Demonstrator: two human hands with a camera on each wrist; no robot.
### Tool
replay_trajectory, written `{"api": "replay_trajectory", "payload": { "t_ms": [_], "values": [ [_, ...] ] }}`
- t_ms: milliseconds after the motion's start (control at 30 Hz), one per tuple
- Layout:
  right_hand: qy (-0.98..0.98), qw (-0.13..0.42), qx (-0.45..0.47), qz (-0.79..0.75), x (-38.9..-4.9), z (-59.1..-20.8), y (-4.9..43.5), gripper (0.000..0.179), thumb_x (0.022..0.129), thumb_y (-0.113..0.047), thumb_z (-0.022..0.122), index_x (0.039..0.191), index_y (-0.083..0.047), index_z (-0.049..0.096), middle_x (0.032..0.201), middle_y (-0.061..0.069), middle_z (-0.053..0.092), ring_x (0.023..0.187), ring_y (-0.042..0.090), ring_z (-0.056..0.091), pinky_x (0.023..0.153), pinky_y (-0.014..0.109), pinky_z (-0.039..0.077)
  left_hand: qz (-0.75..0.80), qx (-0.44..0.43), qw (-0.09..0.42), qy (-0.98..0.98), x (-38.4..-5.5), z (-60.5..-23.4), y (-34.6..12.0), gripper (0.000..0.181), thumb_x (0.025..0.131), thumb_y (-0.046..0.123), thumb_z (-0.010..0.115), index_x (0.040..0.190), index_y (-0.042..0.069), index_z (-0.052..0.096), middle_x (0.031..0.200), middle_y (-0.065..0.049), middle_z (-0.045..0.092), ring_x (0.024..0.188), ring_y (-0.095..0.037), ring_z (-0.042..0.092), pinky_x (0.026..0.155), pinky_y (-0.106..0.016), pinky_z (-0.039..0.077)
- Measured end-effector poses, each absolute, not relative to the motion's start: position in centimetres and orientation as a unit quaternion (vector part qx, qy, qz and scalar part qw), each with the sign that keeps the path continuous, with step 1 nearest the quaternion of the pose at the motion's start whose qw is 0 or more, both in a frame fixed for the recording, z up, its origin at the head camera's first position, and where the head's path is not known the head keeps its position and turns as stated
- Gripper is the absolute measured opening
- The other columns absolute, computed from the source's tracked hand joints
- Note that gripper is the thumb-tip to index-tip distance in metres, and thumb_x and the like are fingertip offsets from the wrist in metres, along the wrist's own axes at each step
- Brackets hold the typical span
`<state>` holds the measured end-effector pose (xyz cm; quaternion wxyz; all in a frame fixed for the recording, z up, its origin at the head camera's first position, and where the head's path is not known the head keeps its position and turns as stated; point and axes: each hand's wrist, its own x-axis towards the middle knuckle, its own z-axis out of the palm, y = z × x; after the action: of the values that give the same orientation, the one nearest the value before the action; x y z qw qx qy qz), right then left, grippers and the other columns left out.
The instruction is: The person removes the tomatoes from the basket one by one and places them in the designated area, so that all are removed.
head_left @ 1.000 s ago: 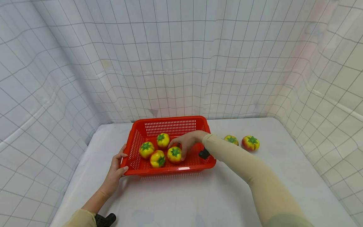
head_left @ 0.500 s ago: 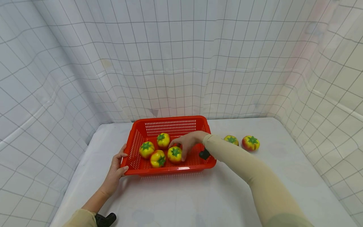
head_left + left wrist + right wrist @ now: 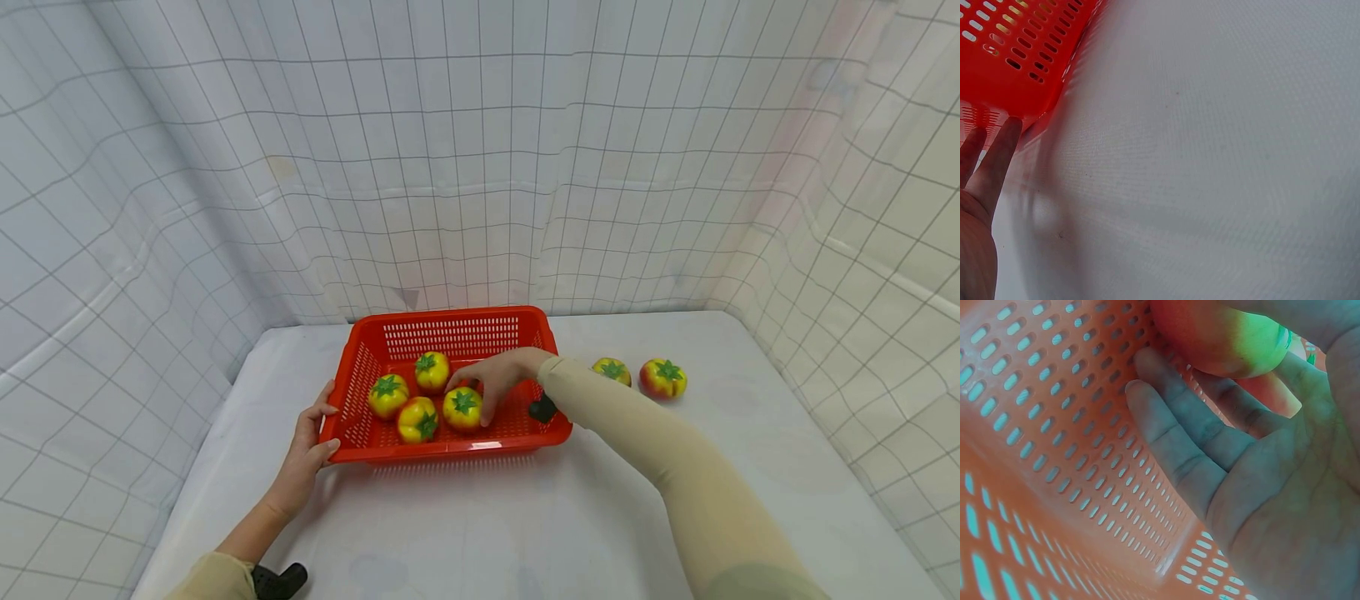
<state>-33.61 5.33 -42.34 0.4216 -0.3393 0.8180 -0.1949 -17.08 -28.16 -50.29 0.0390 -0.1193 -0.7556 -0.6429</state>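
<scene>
A red plastic basket [image 3: 450, 316] with slotted walls stands on the white-covered table. My left hand [image 3: 303, 437] holds its left end, thumb at the front left corner and fingers along the outer side; in the left wrist view two fingers touch the basket wall [image 3: 1004, 87]. Inside the basket, my right hand [image 3: 501, 375] grips a lobed yellow-and-red fruit [image 3: 462, 408] with a green star-shaped top. The right wrist view shows the thumb and fingers on either side of this fruit [image 3: 1222, 340], low near the slotted floor.
Three similar fruits [image 3: 387, 397] sit in the basket's left half. Two more fruits [image 3: 663, 379] lie on the table to its right, one partly behind the right sleeve [image 3: 637, 433]. White gridded curtains [image 3: 465, 167] enclose the back and sides.
</scene>
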Motion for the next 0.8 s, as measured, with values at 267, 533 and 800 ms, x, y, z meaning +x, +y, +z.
{"api": "replay_trajectory", "payload": {
  "t_ms": [267, 533, 800],
  "values": [
    [0.814, 0.421, -0.344, -0.203, -33.59, -42.47, 5.41, 0.073, 0.081, -0.025, 0.086, 0.142, -0.042, 0.049, 0.147, -0.006, 0.042, 0.133, 0.02, 0.037, 0.106, 0.042, 0.044, -0.641, -0.119, 0.04, -0.757, -17.08, -50.29, -28.14, 0.034, 0.099, 0.004, 0.041, 0.131, 0.008, 0.03, 0.173, -0.001, 0.0, 0.154, -0.018, 0.009, 0.094, -0.017, 0.049],
    [0.811, 0.421, -0.342, -0.216, -33.74, -42.93, 5.39, 0.072, 0.08, -0.026, 0.088, 0.139, -0.045, 0.051, 0.147, -0.006, 0.043, 0.133, 0.02, 0.037, 0.108, 0.045, 0.042, -0.64, -0.121, 0.039, -0.758, -17.09, -50.33, -28.22, 0.034, 0.099, 0.004, 0.04, 0.131, 0.009, 0.03, 0.173, 0.0, 0.0, 0.154, -0.019, 0.009, 0.094, -0.018, 0.049],
    [0.814, 0.414, -0.34, -0.223, -33.54, -42.82, 5.48, 0.07, 0.08, -0.024, 0.087, 0.138, -0.044, 0.053, 0.145, -0.006, 0.045, 0.132, 0.02, 0.038, 0.107, 0.044, 0.043, -0.641, -0.124, 0.041, -0.757, -17.07, -50.34, -28.17, 0.035, 0.099, 0.002, 0.04, 0.131, 0.009, 0.03, 0.173, -0.002, 0.0, 0.154, -0.019, 0.009, 0.095, -0.017, 0.049]
  ]
}}
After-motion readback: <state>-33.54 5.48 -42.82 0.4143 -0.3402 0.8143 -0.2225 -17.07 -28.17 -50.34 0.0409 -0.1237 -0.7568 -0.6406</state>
